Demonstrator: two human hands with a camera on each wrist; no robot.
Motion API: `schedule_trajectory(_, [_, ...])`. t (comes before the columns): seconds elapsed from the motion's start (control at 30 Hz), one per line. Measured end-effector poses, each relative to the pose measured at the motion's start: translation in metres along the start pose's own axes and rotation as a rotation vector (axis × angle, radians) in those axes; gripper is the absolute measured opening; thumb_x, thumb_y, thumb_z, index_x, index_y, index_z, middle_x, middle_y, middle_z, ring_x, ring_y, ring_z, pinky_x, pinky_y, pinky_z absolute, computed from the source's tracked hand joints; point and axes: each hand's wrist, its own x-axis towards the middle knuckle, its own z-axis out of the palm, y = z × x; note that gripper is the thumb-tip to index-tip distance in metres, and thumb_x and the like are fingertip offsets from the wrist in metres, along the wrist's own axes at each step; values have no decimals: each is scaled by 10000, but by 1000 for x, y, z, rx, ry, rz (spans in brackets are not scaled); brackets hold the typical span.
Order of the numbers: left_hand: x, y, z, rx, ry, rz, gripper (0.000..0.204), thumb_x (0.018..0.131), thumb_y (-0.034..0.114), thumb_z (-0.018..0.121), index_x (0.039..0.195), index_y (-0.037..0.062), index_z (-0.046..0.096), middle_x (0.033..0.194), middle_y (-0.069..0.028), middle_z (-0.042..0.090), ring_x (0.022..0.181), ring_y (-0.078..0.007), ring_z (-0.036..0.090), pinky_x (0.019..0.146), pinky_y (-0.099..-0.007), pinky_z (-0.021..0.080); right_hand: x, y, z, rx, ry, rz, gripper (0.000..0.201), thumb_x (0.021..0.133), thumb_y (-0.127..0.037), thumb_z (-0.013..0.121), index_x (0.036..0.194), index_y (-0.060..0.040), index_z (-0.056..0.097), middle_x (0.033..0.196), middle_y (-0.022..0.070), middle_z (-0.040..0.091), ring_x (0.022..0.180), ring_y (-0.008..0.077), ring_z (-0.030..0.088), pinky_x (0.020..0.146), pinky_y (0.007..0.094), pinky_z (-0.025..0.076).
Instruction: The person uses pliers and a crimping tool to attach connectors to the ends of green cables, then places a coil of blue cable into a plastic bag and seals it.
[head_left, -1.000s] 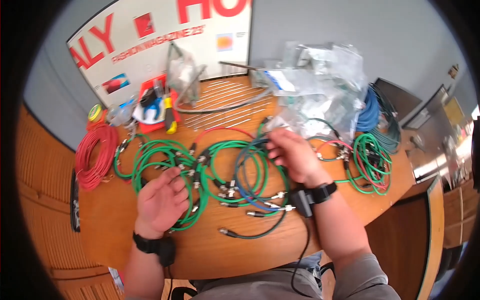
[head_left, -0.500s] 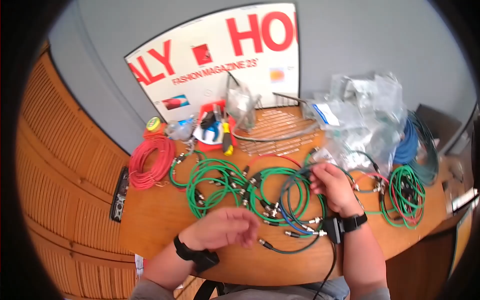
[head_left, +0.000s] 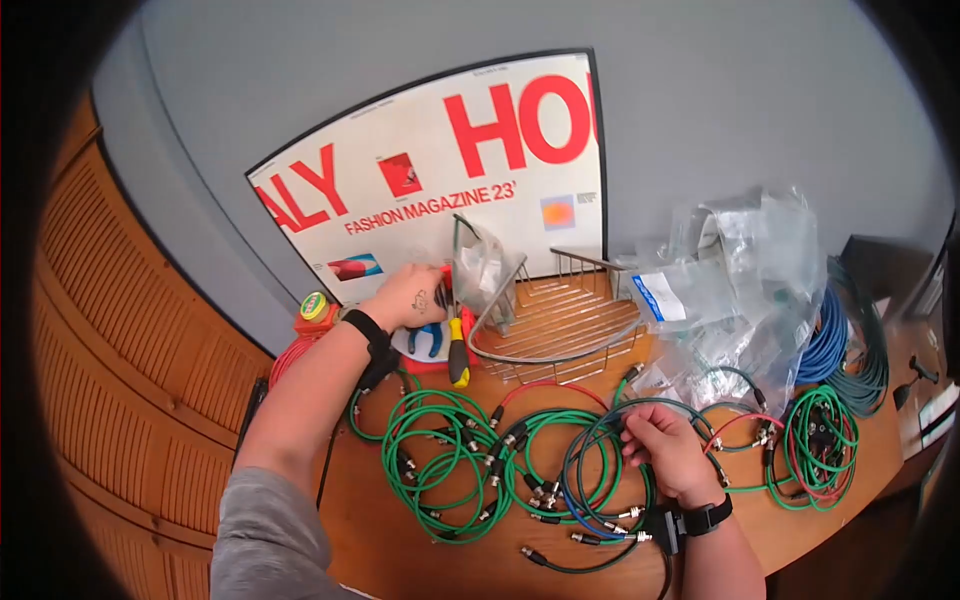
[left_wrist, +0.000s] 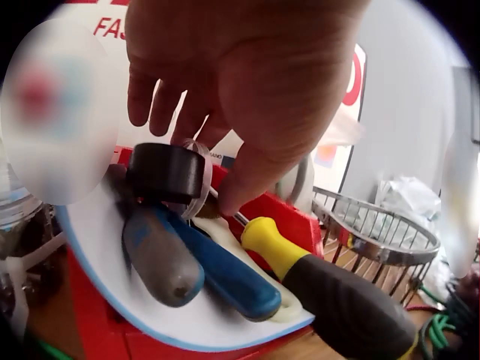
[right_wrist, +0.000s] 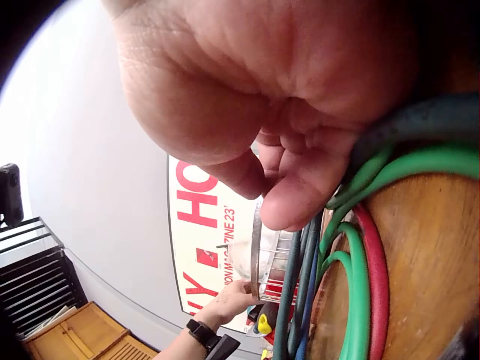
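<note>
My left hand (head_left: 408, 297) reaches into the red tray at the back; in the left wrist view the hand (left_wrist: 240, 82) is above a black roll (left_wrist: 165, 172), its fingers extended and the thumb near the screwdriver (left_wrist: 337, 296) shaft. Blue-and-grey plier handles (left_wrist: 225, 274) lie below the roll. Whether the fingertips touch anything is unclear. At the right, my right hand (head_left: 672, 455) grips a dark cable coil (head_left: 570, 470) at its upper edge. In the right wrist view the hand (right_wrist: 270, 97) has curled fingers, with dark cables (right_wrist: 295, 292) passing behind the fingertips.
Green cable coils (head_left: 400, 500) lie across the wooden table (head_left: 385, 570), with another green coil (head_left: 822, 450) at the right. Behind stand a wire rack (head_left: 560, 335), clear plastic bags (head_left: 740, 330) and a poster (head_left: 430, 130). A blue cable coil (head_left: 822, 340) lies beside the bags.
My left hand has moved from above the near green coils up and back to the tool tray. The right hand stays at the dark coil. The head view has shifted.
</note>
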Motion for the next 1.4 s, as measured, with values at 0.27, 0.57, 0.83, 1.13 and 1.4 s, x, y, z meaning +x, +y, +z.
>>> schedule_trajectory(0.27, [-8, -14, -6, -185, 249, -134, 365, 734, 345, 731, 900, 25, 675, 880, -185, 650, 869, -349, 641, 763, -402, 509, 1, 1, -1, -3, -1, -9, 128, 963, -141, 596, 1014, -24, 603, 825, 29, 630, 672, 100, 611, 560, 214, 498])
schedule_trajectory(0.57, [-49, -91, 44, -382, 344, -451, 477, 792, 362, 715, 1083, -7, 633, 1004, -231, 673, 955, -350, 650, 855, -394, 499, 0, 1, 1, -22, 56, 5, 126, 962, -123, 584, 1036, -23, 603, 824, 48, 647, 659, 124, 629, 546, 217, 500])
schedule_trajectory(0.83, [-48, -93, 46, -245, 197, -323, 559, 782, 360, 681, 1236, 42, 609, 1094, -254, 646, 1037, -389, 612, 939, -413, 482, 0, 1, 0, -43, 66, -4, 126, 965, -130, 582, 1035, -29, 608, 825, 49, 649, 660, 128, 633, 539, 221, 500])
schedule_trajectory(1.13, [-40, -102, 45, -438, 75, -230, 517, 698, 157, 720, 1193, 37, 631, 1155, -200, 639, 1115, -334, 596, 956, -370, 461, 0, 3, -3, -19, 19, 4, 131, 967, -143, 592, 1027, -28, 604, 840, 40, 646, 679, 117, 630, 570, 215, 503])
schedule_trajectory(1.4, [-41, -81, 28, -303, 104, -349, 529, 742, 328, 675, 1146, -13, 645, 1068, -276, 654, 1039, -383, 624, 909, -397, 486, 0, 2, -2, -6, -2, 2, 129, 970, -149, 588, 1016, -29, 605, 848, 33, 643, 698, 103, 623, 571, 210, 502])
